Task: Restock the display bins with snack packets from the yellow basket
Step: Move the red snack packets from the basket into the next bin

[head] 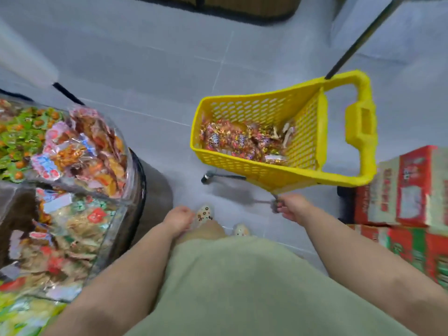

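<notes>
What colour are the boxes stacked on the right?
Red and green boxes, seen in the head view.

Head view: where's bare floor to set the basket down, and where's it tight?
Bare grey floor between the display bins and the yellow basket, wider beyond it. Tight on the right: red boxes close beside the basket, which the right hand grips. Bins heaped full.

No text can be read. Print on the red cartons (pixel 409 187) right of the right hand (pixel 294 207) is blurred. Labels on the packets (pixel 80 146) left of the left hand (pixel 178 220) are also illegible.
</notes>
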A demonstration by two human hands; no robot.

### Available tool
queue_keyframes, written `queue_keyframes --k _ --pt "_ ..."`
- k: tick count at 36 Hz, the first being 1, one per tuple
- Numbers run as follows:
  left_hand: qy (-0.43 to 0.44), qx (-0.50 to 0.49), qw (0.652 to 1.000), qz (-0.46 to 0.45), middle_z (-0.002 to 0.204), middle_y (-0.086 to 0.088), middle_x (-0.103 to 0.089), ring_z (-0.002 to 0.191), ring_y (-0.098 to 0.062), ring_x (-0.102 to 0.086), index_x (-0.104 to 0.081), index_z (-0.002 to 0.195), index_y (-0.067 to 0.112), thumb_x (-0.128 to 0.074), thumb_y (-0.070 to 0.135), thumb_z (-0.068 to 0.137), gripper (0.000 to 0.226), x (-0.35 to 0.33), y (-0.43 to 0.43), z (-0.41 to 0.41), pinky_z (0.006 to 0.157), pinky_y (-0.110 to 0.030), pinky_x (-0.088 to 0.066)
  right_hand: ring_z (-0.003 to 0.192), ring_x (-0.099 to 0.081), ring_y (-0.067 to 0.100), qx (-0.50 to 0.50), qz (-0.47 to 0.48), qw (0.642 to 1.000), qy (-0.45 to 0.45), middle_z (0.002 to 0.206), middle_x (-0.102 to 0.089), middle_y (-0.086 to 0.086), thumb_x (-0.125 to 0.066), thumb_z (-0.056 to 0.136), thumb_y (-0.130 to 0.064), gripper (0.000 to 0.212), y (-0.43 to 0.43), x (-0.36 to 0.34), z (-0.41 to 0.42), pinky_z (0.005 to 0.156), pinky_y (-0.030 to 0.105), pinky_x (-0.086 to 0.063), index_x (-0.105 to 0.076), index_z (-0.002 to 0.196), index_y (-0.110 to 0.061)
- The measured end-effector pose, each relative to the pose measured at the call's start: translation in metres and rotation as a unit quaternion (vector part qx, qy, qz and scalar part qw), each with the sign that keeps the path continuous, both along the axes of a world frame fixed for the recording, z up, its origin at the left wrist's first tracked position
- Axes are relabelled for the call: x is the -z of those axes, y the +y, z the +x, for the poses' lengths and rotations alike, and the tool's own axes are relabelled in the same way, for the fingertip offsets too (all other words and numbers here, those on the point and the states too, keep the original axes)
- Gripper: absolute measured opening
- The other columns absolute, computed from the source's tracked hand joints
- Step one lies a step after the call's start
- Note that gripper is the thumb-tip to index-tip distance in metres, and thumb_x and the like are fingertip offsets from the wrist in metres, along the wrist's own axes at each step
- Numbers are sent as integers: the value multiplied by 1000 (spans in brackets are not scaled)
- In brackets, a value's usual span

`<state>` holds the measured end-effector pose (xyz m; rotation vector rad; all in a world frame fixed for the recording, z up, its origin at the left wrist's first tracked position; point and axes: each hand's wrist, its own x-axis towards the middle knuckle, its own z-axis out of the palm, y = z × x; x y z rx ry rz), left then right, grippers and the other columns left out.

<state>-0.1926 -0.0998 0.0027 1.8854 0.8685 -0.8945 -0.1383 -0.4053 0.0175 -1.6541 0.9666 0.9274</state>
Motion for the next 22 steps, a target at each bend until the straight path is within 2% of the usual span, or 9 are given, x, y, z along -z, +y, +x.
queue_keyframes --k 2,4,8,12,14,18,20,22 --pt "-21 41 999 7 65 -8 -51 53 -20 -45 -46 67 16 -47 10 96 29 -4 -8 17 49 -24 -31 61 -49 13 37 9 999 -29 76 -51 6 -44 94 -15 17 -8 -5 11 55 23 -33 -47 77 -18" --pt "-30 65 997 12 63 -7 -51 54 -19 -44 -46 66 16 -48 9 93 27 -7 -18 33 48 -24 -30 63 -51 11 47 6 998 -36 80 -54 4 -45 94 -18 10 -14 -10 16 57 22 -37 -53 87 -16" --pt "-5 142 990 6 60 -6 -48 55 -19 -43 -46 61 14 -45 7 88 28 -10 -28 58 48 -22 -29 75 -55 15 55 6 998 4 95 -57 6 -47 94 -23 14 -16 -5 14 59 23 -37 -53 104 -16" --pt "5 187 982 1 71 -9 -57 73 -22 -54 -49 62 14 -46 9 91 30 -6 -26 89 67 -27 -38 68 -54 13 78 12 996 36 80 -54 2 -48 95 -22 12 -11 1 23 63 26 -41 -50 103 -14" --pt "10 208 978 7 77 -10 -60 75 -22 -55 -49 64 14 -46 11 93 29 -3 -19 108 69 -27 -38 65 -52 11 86 14 996 33 77 -52 1 -48 95 -22 11 -5 1 37 62 25 -41 -50 102 -13" --pt "28 185 982 -3 79 -11 -56 70 -23 -50 -51 74 9 -45 10 93 20 6 -1 151 64 -26 -36 61 -50 12 117 9 993 17 74 -51 2 -49 95 -20 8 9 -4 75 57 24 -39 -50 99 -12" --pt "46 167 985 -5 73 -8 -50 59 -22 -45 -47 75 11 -43 10 94 19 9 9 175 52 -23 -30 61 -51 13 128 10 992 11 75 -52 3 -52 94 -19 7 15 -6 95 58 24 -40 -50 97 -12" --pt "65 149 987 -14 64 -4 -41 51 -17 -37 -39 70 15 -40 9 94 24 12 17 199 48 -22 -23 63 -51 14 133 13 991 10 75 -52 3 -54 94 -19 6 21 -5 115 59 26 -40 -51 93 -14"
